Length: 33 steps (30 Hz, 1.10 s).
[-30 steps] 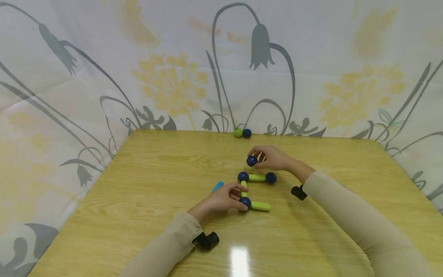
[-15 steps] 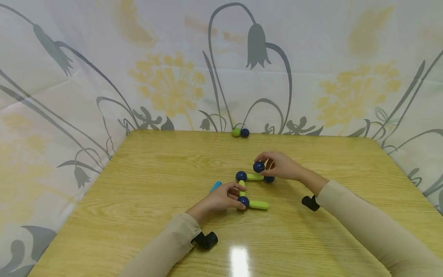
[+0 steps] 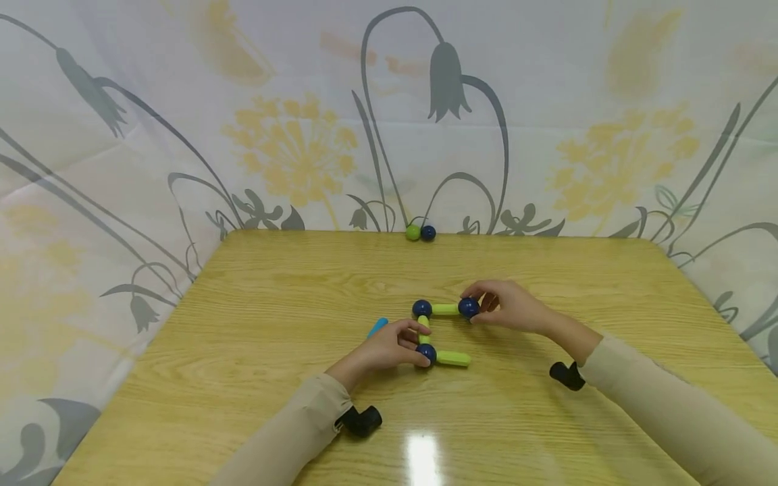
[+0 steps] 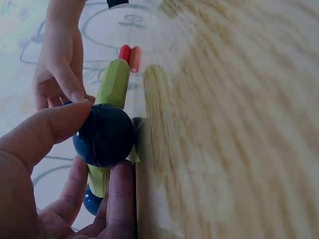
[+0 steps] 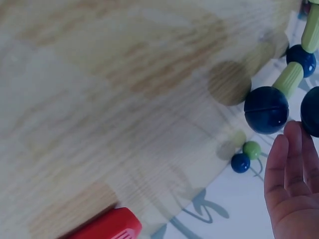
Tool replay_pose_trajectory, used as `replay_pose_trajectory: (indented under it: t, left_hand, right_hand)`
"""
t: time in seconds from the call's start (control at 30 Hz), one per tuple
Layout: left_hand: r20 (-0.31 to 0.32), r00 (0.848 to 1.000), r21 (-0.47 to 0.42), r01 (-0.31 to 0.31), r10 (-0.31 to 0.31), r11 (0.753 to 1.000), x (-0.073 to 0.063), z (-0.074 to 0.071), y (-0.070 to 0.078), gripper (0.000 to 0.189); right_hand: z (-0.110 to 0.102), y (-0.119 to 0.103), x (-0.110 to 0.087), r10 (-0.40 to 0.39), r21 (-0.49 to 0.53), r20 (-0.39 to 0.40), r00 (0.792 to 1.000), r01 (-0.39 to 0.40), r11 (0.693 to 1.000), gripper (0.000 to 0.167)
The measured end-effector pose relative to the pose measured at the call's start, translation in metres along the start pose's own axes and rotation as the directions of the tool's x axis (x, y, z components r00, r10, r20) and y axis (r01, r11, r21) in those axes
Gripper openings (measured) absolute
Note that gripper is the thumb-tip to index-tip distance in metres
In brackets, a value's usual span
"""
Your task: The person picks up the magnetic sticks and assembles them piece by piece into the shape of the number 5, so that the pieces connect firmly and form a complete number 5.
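Observation:
My left hand (image 3: 392, 347) pinches a dark blue ball (image 4: 103, 135) between thumb and fingers. This ball is the near corner of a flat magnetic-looking build on the table. Light green sticks (image 3: 453, 358) join its balls, with another dark blue ball (image 3: 422, 309) at the far corner. With its fingertips, my right hand (image 3: 507, 307) holds a loose dark blue ball (image 5: 311, 111) over the right end of the far stick. The build's end ball (image 5: 266, 110) shows close beside it in the right wrist view; in the head view the held ball hides it.
A blue stick (image 3: 377, 327) lies partly behind the left hand. A green ball (image 3: 413, 232) and a dark blue ball (image 3: 428, 233) sit at the table's back edge. The right wrist view has a red stick-like piece (image 5: 107, 225) at its bottom.
My right hand has moved right and toward me with its ball, from behind the build to over its end ball. The left hand keeps its hold on the near corner ball.

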<state>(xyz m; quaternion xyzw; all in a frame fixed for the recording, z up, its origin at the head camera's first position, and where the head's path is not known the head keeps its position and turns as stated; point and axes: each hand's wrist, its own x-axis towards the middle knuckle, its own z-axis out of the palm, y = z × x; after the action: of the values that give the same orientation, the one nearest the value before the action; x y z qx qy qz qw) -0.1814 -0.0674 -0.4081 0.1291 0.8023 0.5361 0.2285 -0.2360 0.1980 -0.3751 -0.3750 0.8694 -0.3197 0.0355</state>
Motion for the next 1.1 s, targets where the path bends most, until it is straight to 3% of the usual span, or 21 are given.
replay_pose_trajectory:
  t: [0.8,1.1]
  left_hand:
    - [0.003,1.0,0.015,-0.019,0.019,1.0,-0.002,-0.001,0.0,0.043]
    - [0.008,1.0,0.008,-0.009,0.009,1.0,-0.002,0.0,0.001,0.044]
  right_hand:
    - [0.018,-0.006,-0.039,0.039,0.057,0.045,0.998,-0.041,0.998,0.034]
    - [0.023,-0.005,-0.048,0.043,0.121,0.147,0.988,-0.061,0.991,0.032]
